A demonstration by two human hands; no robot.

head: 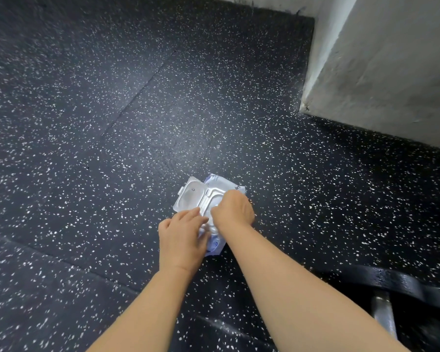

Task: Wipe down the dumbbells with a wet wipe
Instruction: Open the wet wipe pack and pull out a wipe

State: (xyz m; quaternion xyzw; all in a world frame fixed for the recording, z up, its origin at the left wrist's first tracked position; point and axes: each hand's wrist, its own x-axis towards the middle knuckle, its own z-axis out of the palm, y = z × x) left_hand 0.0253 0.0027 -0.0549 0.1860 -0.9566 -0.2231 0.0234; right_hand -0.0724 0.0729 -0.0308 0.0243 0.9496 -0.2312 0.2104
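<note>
**Head view**

1. Wet-wipe pack (215,247): white and pale blue, lying flat on the floor (87,123) just below the middle of the frame. Its long axis runs from 12 to 6 o'clock, tipped slightly toward 1. The clear flip lid (191,196) is open and swung out toward 10 o'clock.
2. Left hand (182,240): on the pack's 6 o'clock end. The fingers are fairly straight, laid on the pack and pointing toward 1 o'clock. It presses rather than grips.
3. Right hand (233,209): over the opening, at 3 o'clock of the lid. The fingers curl downward with their tips hidden, so I cannot tell whether they pinch a wipe.
4. Floor: black rubber flecked with white, with seams showing.
5. Wall (379,72): pale grey, at 1 to 2 o'clock.
6. Black frame (391,282): at 4 o'clock, with chrome bars, blurred.
</note>
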